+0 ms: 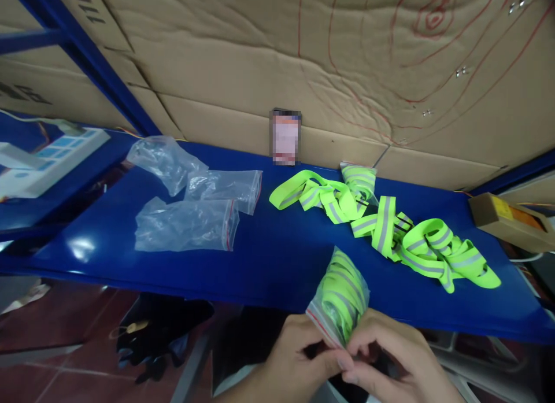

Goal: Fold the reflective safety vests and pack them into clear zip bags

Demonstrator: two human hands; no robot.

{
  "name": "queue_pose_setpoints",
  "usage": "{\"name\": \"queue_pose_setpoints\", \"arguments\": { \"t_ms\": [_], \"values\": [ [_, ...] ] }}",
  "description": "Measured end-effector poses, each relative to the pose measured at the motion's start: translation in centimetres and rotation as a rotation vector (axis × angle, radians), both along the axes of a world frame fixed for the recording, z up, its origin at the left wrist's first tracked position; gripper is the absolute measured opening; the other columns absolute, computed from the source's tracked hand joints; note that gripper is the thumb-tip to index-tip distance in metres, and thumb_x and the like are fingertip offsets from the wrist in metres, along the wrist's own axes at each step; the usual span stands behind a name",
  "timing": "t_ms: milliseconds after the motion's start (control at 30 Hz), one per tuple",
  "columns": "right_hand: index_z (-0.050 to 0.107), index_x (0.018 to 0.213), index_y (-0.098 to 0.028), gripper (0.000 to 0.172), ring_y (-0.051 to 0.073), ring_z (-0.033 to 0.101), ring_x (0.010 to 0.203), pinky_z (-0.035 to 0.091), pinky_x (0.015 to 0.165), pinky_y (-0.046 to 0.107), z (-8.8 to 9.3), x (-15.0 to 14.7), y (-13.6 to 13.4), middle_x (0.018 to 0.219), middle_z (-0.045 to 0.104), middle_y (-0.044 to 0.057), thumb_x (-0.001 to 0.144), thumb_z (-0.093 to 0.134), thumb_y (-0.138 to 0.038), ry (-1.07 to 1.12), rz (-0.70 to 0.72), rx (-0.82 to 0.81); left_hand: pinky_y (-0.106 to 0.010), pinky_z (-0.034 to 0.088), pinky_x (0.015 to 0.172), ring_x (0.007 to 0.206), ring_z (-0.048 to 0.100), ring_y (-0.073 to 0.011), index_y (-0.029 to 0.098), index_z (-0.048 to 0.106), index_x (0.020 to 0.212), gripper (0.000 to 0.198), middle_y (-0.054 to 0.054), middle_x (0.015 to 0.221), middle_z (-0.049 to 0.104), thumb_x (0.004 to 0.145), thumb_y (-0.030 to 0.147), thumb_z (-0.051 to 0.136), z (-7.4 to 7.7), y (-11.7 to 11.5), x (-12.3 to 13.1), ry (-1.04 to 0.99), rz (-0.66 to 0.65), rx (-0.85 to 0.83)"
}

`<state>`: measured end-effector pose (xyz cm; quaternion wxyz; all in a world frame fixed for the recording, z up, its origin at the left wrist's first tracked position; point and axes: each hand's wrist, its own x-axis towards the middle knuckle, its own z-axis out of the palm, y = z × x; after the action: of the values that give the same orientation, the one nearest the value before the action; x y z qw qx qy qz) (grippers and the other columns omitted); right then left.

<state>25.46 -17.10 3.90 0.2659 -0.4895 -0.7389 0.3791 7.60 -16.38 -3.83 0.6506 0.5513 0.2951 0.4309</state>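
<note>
A clear zip-lock bag (342,290) packed with a folded neon-yellow reflective strap is held at the front edge of the blue table. My left hand (299,354) pinches the red-lined zip edge of this bag. On the other side of the opening, my right hand (385,351) has its thumb and fingers closed on the bag's corner. Beyond my hands lie loose neon-yellow reflective straps (433,250) with black buckles, in tangled heaps. Behind them another filled bag (359,180) rests near the cardboard wall.
Several clear zip bags (186,224) lie on the left of the blue table (269,264). A phone-like object (286,137), its screen blurred, leans against the cardboard (217,119). An open brown box (511,221) is at the right edge, a white power strip (56,160) at far left.
</note>
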Motion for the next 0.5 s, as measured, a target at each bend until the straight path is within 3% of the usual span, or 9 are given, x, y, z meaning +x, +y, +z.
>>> {"name": "queue_pose_setpoints", "arguments": {
  "t_ms": [67, 133, 233, 300, 333, 400, 500],
  "values": [
    [0.065, 0.076, -0.023, 0.024, 0.013, 0.063, 0.061, 0.048, 0.054, 0.022, -0.4, 0.7, -0.1, 0.069, 0.066, -0.002, 0.091, 0.074, -0.038, 0.086, -0.006, -0.087, -0.027, 0.035, 0.059, 0.058, 0.046, -0.0119, 0.017, 0.060, 0.063, 0.055, 0.000, 0.058, 0.050, 0.094, 0.063, 0.060, -0.1, 0.5, 0.0, -0.031, -0.053, 0.089],
    [0.064, 0.076, -0.023, 0.023, 0.013, 0.061, 0.059, 0.048, 0.053, 0.024, -1.0, 1.2, -0.4, 0.067, 0.062, -0.001, 0.094, 0.070, -0.035, 0.163, -0.107, -0.071, -0.028, 0.036, 0.059, 0.057, 0.046, -0.0119, 0.018, 0.058, 0.064, 0.052, 0.000, 0.057, 0.050, 0.097, 0.058, 0.057, 0.1, 0.7, -0.2, -0.070, -0.072, 0.180],
    [0.065, 0.089, -0.026, 0.006, 0.018, 0.060, 0.065, 0.049, 0.055, 0.029, -2.0, 1.2, -0.5, 0.072, 0.061, 0.001, 0.094, 0.067, -0.024, 0.208, -0.469, 0.288, -0.031, 0.041, 0.063, 0.058, 0.051, -0.0143, 0.020, 0.057, 0.066, 0.042, -0.002, 0.058, 0.057, 0.100, 0.045, 0.056, 0.8, 0.7, -1.2, -0.010, -0.032, 0.284],
    [0.066, 0.096, -0.028, 0.011, 0.022, 0.063, 0.075, 0.052, 0.061, 0.035, -2.4, 1.0, -0.6, 0.081, 0.064, 0.004, 0.090, 0.068, -0.019, 0.157, -0.627, 0.469, -0.033, 0.042, 0.063, 0.056, 0.051, -0.0146, 0.021, 0.057, 0.066, 0.036, -0.003, 0.056, 0.059, 0.099, 0.036, 0.057, 1.1, 0.5, -1.7, 0.103, 0.082, 0.341],
    [0.067, 0.098, -0.028, 0.014, 0.025, 0.064, 0.081, 0.055, 0.065, 0.038, -2.5, 1.1, -0.6, 0.086, 0.066, 0.006, 0.089, 0.069, -0.017, 0.116, -0.625, 0.493, -0.033, 0.041, 0.062, 0.054, 0.050, -0.0144, 0.021, 0.057, 0.065, 0.035, -0.002, 0.055, 0.059, 0.098, 0.032, 0.058, 1.0, 0.4, -1.8, 0.154, 0.159, 0.385],
    [0.070, 0.101, -0.031, 0.019, 0.028, 0.069, 0.090, 0.060, 0.071, 0.042, -2.4, 1.4, -0.9, 0.099, 0.068, 0.009, 0.088, 0.069, -0.017, 0.024, -0.488, 0.486, -0.034, 0.040, 0.059, 0.052, 0.050, -0.0147, 0.022, 0.057, 0.064, 0.035, -0.001, 0.053, 0.060, 0.098, 0.031, 0.057, 0.2, 0.0, -1.6, 0.218, 0.288, 0.513],
    [0.073, 0.115, -0.037, 0.033, 0.031, 0.073, 0.100, 0.067, 0.073, 0.044, -1.9, 2.7, -1.8, 0.117, 0.070, 0.009, 0.088, 0.069, -0.019, -0.112, -0.231, 0.542, -0.036, 0.046, 0.061, 0.059, 0.059, -0.0192, 0.026, 0.070, 0.074, 0.040, -0.003, 0.060, 0.068, 0.103, 0.038, 0.045, -1.6, -1.2, -0.6, 0.295, 0.218, 0.655]
  ]
}}
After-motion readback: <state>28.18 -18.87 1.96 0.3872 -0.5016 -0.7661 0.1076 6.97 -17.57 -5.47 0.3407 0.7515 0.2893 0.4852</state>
